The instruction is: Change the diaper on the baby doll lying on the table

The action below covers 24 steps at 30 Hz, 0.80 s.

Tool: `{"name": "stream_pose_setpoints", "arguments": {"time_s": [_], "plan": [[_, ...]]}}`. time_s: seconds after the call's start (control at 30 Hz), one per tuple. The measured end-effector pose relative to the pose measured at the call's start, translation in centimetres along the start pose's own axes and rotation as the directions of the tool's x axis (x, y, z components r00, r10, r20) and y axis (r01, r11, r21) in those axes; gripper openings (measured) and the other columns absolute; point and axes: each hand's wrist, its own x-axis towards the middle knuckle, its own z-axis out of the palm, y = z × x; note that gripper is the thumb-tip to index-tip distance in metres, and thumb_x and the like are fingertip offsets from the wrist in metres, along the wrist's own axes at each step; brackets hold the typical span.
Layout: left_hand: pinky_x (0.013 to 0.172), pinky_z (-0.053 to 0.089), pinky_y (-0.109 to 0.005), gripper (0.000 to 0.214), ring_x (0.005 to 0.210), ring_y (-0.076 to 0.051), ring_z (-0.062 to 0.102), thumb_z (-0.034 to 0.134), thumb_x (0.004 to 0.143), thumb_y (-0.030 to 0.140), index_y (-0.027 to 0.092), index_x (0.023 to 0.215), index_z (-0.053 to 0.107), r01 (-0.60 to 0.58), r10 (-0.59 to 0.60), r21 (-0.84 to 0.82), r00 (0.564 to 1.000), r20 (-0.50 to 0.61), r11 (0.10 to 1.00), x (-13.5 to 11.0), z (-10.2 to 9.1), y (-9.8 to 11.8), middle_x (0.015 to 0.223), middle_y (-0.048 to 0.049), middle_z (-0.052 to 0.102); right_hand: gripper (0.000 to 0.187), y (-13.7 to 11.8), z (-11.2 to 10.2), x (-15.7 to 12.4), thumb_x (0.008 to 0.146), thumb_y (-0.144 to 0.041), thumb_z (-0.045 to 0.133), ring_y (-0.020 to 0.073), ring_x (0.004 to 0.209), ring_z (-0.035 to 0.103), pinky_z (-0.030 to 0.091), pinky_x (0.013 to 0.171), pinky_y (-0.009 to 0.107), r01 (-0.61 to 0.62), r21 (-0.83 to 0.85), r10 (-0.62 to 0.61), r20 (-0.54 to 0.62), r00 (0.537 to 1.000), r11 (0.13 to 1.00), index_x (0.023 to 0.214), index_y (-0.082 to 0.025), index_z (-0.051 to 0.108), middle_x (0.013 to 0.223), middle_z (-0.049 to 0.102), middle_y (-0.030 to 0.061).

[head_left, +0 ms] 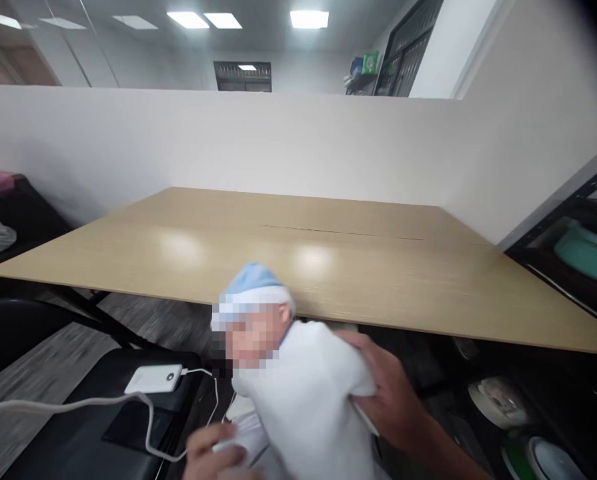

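Note:
A baby doll (308, 387) in a white garment and a light-blue cap with a white band leans at a slant before the table's front edge, its face pixelated. My right hand (388, 390) grips the doll's side at the white sleeve, thumb on top and fingers partly hidden beneath. At the lower edge of the view, my left hand (221, 455) has its fingers curled over pale cloth at the doll's lower side. That hand is slightly blurred and cut off by the frame.
A wooden table (378, 267) stretches ahead to a white wall. On a black chair (63, 433) at left lies a white power bank (153, 379) with a cable (103, 401) running across. Dark shelving (568, 260) stands at right, with round containers (501, 401) below the table.

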Motion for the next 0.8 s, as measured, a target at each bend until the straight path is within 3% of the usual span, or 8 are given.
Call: {"name": "stream_pose_setpoints", "arguments": {"time_s": [0.07, 0.13, 0.17, 0.3, 0.4, 0.57, 0.8], "plan": [[0.097, 0.055, -0.048, 0.026, 0.102, -0.028, 0.063, 0.074, 0.088, 0.039, 0.033, 0.111, 0.065, 0.022, -0.021, 0.003, 0.982, -0.188, 1.0, 2.2, -1.9, -1.7, 0.098, -0.0034, 0.068, 0.048, -0.6, -1.7, -1.2, 0.088, -0.028, 0.063, 0.0228, 0.105, 0.072, 0.056, 0.087, 0.028, -0.082, 0.034, 0.087, -0.165, 0.982, 0.996, 0.136, -0.031, 0.059, 0.125, 0.074, 0.0024], [0.1, 0.053, -0.054, 0.055, 0.123, -0.035, 0.059, 0.082, 0.081, 0.038, 0.027, 0.129, 0.058, 0.181, -0.18, 0.006, 0.98, -0.086, 0.984, 5.8, -2.6, -3.2, 0.131, -0.0138, 0.062, 0.044, -0.8, -2.4, -1.5, 0.09, -0.03, 0.062, 0.0228, 0.104, 0.072, 0.057, 0.084, 0.027, -0.165, 0.102, 0.188, -0.282, 0.941, 0.981, 0.133, -0.029, 0.061, 0.125, 0.074, 0.0027], [0.101, 0.053, -0.053, 0.059, 0.127, -0.034, 0.058, 0.08, 0.084, 0.032, 0.028, 0.136, 0.052, 0.184, -0.184, -0.033, 0.983, -0.013, 0.982, 7.8, -2.5, -3.8, 0.139, -0.0147, 0.059, 0.042, -0.7, -2.5, -1.3, 0.09, -0.032, 0.062, 0.0229, 0.104, 0.072, 0.057, 0.083, 0.027, -0.199, 0.146, 0.236, -0.319, 0.918, 0.969, 0.132, -0.029, 0.062, 0.125, 0.074, 0.0031], [0.095, 0.057, -0.04, 0.067, 0.122, -0.029, 0.066, 0.073, 0.091, 0.029, 0.03, 0.147, 0.036, 0.3, -0.264, -0.197, 0.945, 0.192, 0.933, 14.1, -0.5, -6.1, 0.138, -0.0119, 0.064, 0.04, 0.9, -2.8, 1.0, 0.092, -0.039, 0.062, 0.0237, 0.104, 0.071, 0.057, 0.082, 0.029, -0.25, 0.211, 0.316, -0.394, 0.863, 0.945, 0.13, -0.026, 0.063, 0.126, 0.073, 0.0051], [0.095, 0.055, -0.039, 0.059, 0.12, -0.03, 0.069, 0.071, 0.091, 0.035, 0.028, 0.143, 0.043, 0.385, -0.298, -0.179, 0.877, 0.378, 0.905, 17.1, 0.8, -7.9, 0.138, -0.0094, 0.067, 0.039, 3.4, -4.6, 2.9, 0.091, -0.038, 0.061, 0.0251, 0.102, 0.071, 0.057, 0.082, 0.032, -0.283, 0.022, 0.27, -0.375, 0.887, 0.959, 0.127, -0.024, 0.064, 0.12, 0.075, 0.006], [0.09, 0.053, -0.041, 0.053, 0.114, -0.033, 0.07, 0.067, 0.09, 0.037, 0.024, 0.138, 0.048, 0.395, -0.29, -0.124, 0.823, 0.488, 0.911, 20.2, 2.5, -10.8, 0.133, -0.0104, 0.07, 0.038, 8.0, -8.3, 4.4, 0.092, -0.044, 0.063, 0.0304, 0.097, 0.073, 0.057, 0.077, 0.039, -0.285, -0.364, 0.223, -0.203, 0.953, 0.887, 0.127, -0.029, 0.065, 0.117, 0.078, 0.0075], [0.092, 0.052, -0.044, 0.057, 0.113, -0.034, 0.069, 0.069, 0.082, 0.031, 0.021, 0.137, 0.053, 0.39, -0.298, -0.058, 0.784, 0.545, 0.919, 21.2, 5.6, -14.1, 0.131, -0.0114, 0.071, 0.036, 13.3, -8.9, 4.8, 0.097, -0.056, 0.058, 0.0322, 0.108, 0.072, 0.059, 0.084, 0.042, -0.257, -0.503, 0.224, -0.127, 0.966, 0.825, 0.122, -0.031, 0.068, 0.122, 0.076, 0.0064]]}}
